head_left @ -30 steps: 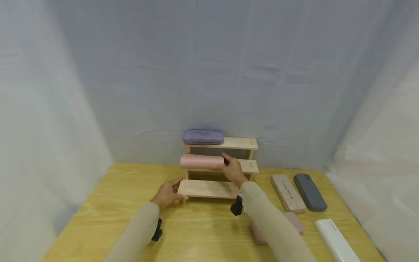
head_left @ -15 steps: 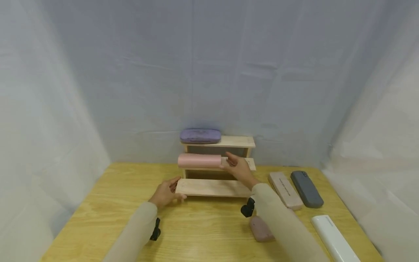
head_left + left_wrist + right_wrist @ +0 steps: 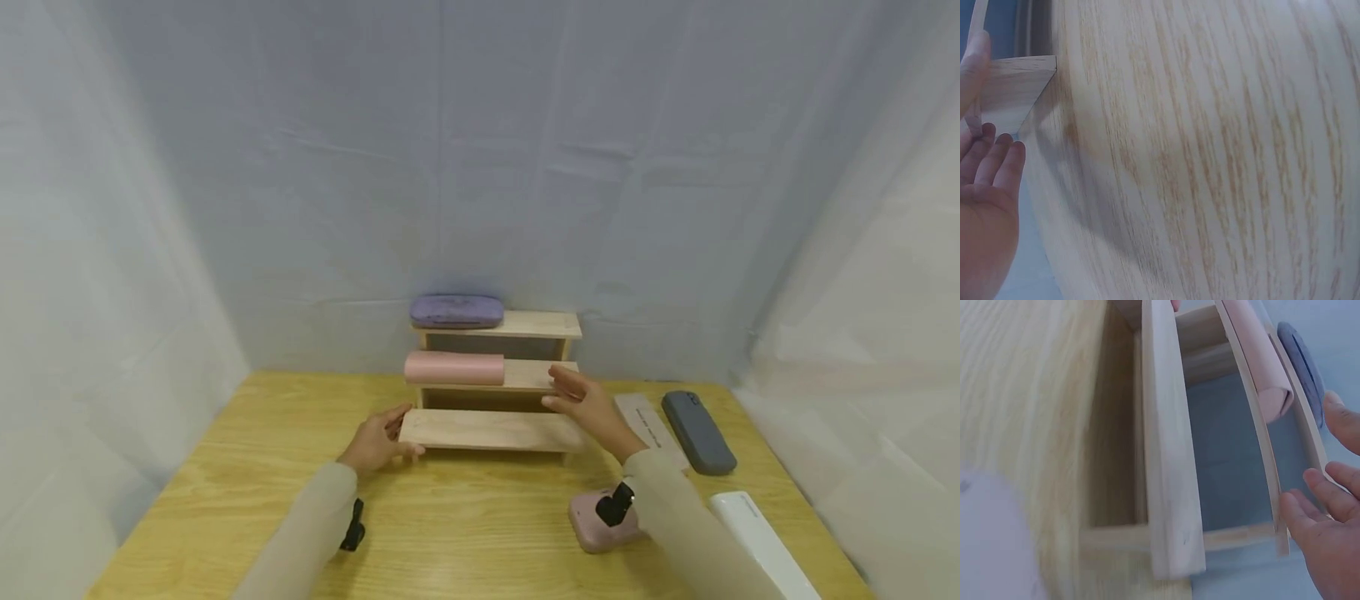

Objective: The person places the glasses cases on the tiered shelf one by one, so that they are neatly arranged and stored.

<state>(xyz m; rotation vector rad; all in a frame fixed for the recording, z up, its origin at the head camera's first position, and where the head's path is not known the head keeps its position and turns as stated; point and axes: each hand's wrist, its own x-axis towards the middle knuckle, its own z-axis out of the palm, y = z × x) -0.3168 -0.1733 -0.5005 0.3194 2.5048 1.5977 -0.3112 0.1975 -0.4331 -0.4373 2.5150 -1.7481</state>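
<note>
In the head view, a three-tier wooden display shelf (image 3: 487, 429) stands at the back of the table. My left hand (image 3: 375, 442) holds the left end of its lowest board, thumb on one face and fingers on the other in the left wrist view. A pink glasses case (image 3: 454, 369) lies on the left part of the middle tier. Above it, a purple glasses case (image 3: 457, 311) lies on the left of the top tier. My right hand (image 3: 596, 412), fingers loosely spread and holding nothing, is at the right end of the middle tier, apart from the pink case.
On the table's right side lie a beige case with lettering (image 3: 647, 421), partly behind the right arm, a dark grey case (image 3: 699, 433) and a white case (image 3: 761, 542). A rounded dusty-pink case (image 3: 588, 533) lies nearer, partly under the right sleeve. White sheeting (image 3: 480, 167) encloses the table.
My right hand has let go of the pink glasses case and moved right, away from it. The case stays on the middle tier. My left hand keeps its hold on the lowest board.
</note>
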